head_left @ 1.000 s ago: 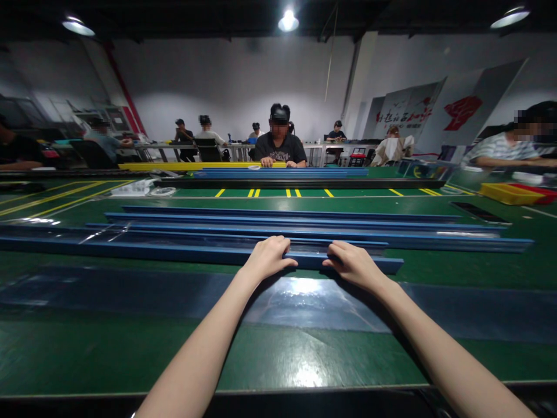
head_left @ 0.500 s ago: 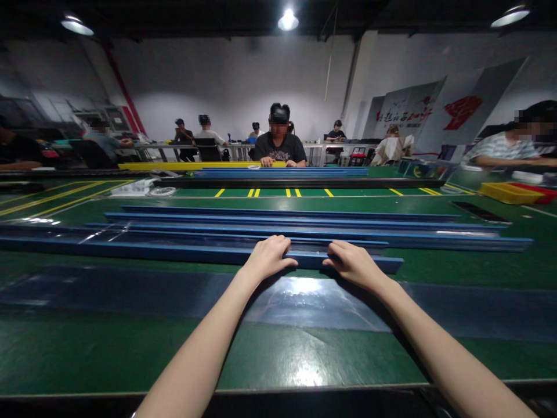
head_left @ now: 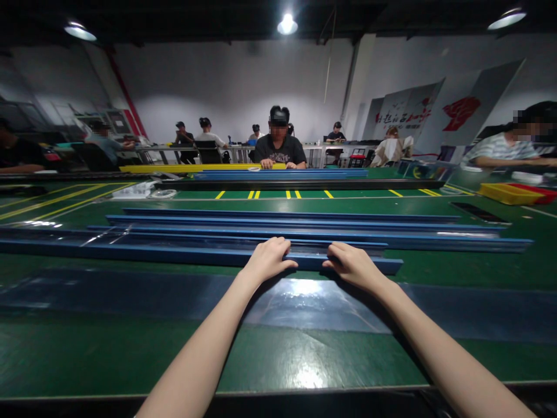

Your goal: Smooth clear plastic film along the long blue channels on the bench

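Note:
A long blue channel strip lies crosswise in front of me on the green table. My left hand is closed over its near wall, fingers curled over the top edge and thumb pointing right. My right hand grips the same wall a short way to the right, near the strip's right end, with its thumb pointing left. The fingertips of both hands are hidden behind the wall. Closer to me a clear plastic sheet lies flat beneath my forearms. More blue channel strips lie just beyond.
Past the strips, a black bar and a yellow bar lie across the table. A phone and a yellow tray are at the right. A person sits opposite, hands on the yellow bar. Several others sit farther back.
The whole view has shifted down very slightly. Both hands keep the same hold on the blue channel strip.

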`<state>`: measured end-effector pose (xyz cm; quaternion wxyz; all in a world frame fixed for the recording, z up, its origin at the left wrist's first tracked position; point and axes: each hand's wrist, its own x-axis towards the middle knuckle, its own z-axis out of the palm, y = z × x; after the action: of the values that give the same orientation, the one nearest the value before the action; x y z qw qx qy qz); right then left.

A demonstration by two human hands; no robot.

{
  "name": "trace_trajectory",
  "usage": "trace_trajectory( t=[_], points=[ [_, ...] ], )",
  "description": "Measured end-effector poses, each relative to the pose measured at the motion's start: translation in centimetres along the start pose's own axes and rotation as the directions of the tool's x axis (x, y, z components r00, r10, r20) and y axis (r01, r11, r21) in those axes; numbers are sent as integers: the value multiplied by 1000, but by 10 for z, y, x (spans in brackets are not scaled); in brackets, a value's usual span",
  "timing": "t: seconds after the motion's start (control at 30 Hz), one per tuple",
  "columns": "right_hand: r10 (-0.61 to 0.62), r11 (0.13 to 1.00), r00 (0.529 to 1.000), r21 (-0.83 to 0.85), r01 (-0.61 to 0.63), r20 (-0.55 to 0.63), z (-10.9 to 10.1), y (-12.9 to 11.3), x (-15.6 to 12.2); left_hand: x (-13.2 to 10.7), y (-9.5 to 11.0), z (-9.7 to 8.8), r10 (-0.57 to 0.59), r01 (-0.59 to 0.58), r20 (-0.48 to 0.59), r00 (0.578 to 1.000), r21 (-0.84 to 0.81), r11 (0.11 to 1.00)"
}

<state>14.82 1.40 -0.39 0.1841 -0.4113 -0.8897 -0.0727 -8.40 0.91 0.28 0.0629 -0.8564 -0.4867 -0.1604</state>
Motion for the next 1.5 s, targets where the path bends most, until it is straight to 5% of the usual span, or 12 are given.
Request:
trace_trajectory(
  t=[1.5],
  points=[
    [7,996,997,-86,0,82,-5,-1,3,-2,0,1,37,-38,42,998,25,999]
  ],
)
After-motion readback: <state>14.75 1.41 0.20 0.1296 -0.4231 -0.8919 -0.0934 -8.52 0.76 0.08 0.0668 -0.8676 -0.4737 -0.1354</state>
